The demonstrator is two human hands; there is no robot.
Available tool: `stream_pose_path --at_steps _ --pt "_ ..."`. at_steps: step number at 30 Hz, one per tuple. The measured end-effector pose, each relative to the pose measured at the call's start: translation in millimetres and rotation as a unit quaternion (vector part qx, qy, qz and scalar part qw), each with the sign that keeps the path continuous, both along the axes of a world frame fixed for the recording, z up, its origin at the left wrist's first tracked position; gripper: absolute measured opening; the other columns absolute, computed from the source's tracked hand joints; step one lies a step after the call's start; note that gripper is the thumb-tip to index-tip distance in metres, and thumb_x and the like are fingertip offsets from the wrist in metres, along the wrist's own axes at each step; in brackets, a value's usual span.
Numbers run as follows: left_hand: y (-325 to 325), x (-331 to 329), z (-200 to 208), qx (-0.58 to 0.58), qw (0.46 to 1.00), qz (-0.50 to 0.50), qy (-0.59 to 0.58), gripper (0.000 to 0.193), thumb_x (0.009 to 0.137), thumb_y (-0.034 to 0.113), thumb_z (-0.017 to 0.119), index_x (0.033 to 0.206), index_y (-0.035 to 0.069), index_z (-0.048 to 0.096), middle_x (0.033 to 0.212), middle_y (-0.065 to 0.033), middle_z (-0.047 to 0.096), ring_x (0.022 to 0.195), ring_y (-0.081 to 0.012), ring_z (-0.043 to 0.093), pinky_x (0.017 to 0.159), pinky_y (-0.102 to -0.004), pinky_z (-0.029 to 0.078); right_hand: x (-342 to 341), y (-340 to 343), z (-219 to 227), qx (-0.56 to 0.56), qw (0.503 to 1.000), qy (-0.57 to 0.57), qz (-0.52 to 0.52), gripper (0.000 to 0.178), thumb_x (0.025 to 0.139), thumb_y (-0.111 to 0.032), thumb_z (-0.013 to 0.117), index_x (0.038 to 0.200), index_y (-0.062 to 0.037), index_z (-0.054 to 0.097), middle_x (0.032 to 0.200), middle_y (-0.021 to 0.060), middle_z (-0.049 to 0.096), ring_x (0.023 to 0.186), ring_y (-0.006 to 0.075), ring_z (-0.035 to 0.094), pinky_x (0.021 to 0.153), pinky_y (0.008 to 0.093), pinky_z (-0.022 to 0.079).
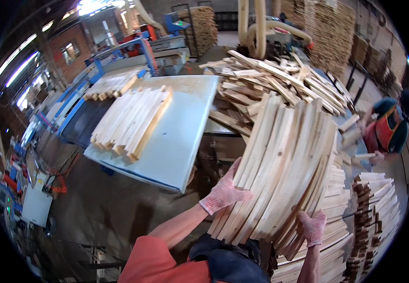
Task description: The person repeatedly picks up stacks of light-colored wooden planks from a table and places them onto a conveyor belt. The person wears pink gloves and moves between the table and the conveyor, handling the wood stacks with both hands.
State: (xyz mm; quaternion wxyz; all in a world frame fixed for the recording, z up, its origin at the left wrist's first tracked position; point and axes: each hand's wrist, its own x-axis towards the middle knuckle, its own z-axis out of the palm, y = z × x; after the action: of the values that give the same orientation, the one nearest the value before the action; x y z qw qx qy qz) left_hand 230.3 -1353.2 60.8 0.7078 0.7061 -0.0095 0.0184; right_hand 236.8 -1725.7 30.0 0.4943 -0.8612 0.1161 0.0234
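Note:
A wide bundle of long, pale wooden strips [280, 160] lies side by side between my two hands, its near end close to my dark apron [232, 262]. My left hand [225, 189], in a pinkish knit glove, grips the bundle's left edge with the thumb over the top strips. On the opposite edge, near the close end, my right hand [313, 228] wears the same kind of glove and clasps the outer strips. Its fingertips are partly hidden. Beneath and beside that hand sits another stack of pale strips [329, 247].
Left of the bundle stands a light-blue table [181, 137] bearing a row of joined strips [131, 118]. Behind is a blue-framed machine [143, 54]. Loose wood pieces [280, 78] pile up ahead. At right, a person [391, 125] handles wood beyond a dark-ended stack [376, 212].

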Motion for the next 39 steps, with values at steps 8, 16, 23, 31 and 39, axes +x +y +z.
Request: stream_pose_path --at_steps 8,16,23,31,39 --pt "131.1 -128.7 17.3 -0.078 0.980 0.178 -0.040 0.126 0.070 0.006 0.091 0.171 0.009 0.016 0.156 -0.0093 0.049 0.143 -0.0219 0.051 0.121 -0.0381 0.044 10.6 170.5 48.2 0.037 0.976 -0.011 0.212 0.036 0.080 -0.018 0.089 0.109 -0.0015 0.076 0.088 0.0065 0.080 0.076 0.0120 0.073 0.071 0.0322 0.060" --pt "303.2 -203.7 32.4 -0.121 0.949 0.282 -0.068 0.112 0.074 0.002 0.087 0.169 0.012 0.027 0.150 -0.0060 0.055 0.138 -0.0202 0.056 0.115 -0.0376 0.049 20.6 384.6 70.8 0.071 0.934 -0.047 0.348 0.034 0.081 -0.009 0.089 0.112 -0.0010 0.077 0.094 0.0050 0.082 0.082 0.0098 0.074 0.077 0.0304 0.061" --pt "517.4 -185.3 60.8 -0.061 0.946 0.316 -0.036 0.071 0.076 0.009 0.086 0.141 0.003 0.058 0.112 -0.0056 0.073 0.095 -0.0145 0.071 0.080 -0.0305 0.060 41.9 604.9 104.7 -0.028 0.924 -0.097 0.370 0.044 0.080 -0.038 0.085 0.108 -0.0058 0.080 0.087 0.0076 0.081 0.076 0.0161 0.075 0.076 0.0334 0.059" --pt "718.7 -119.4 88.6 -0.028 0.967 0.247 -0.046 0.083 0.081 0.025 0.086 0.151 0.002 0.049 0.132 -0.0121 0.066 0.117 -0.0215 0.067 0.100 -0.0391 0.058 98.9 788.6 147.5 -0.209 0.903 0.002 0.376 0.063 0.076 -0.056 0.084 0.087 0.0054 0.079 0.071 0.0156 0.072 0.062 0.0270 0.070 0.068 0.0402 0.059" --pt "841.8 -66.8 17.6 0.232 0.924 0.224 0.204 0.062 0.089 0.045 0.084 0.129 -0.002 0.074 0.118 -0.0205 0.078 0.109 -0.0277 0.073 0.098 -0.0402 0.056 149.3 879.8 67.2 -0.236 0.861 0.102 0.439 0.091 0.079 -0.080 0.071 0.100 0.0073 0.079 0.091 0.0238 0.077 0.092 0.0358 0.075 0.087 0.0450 0.058"
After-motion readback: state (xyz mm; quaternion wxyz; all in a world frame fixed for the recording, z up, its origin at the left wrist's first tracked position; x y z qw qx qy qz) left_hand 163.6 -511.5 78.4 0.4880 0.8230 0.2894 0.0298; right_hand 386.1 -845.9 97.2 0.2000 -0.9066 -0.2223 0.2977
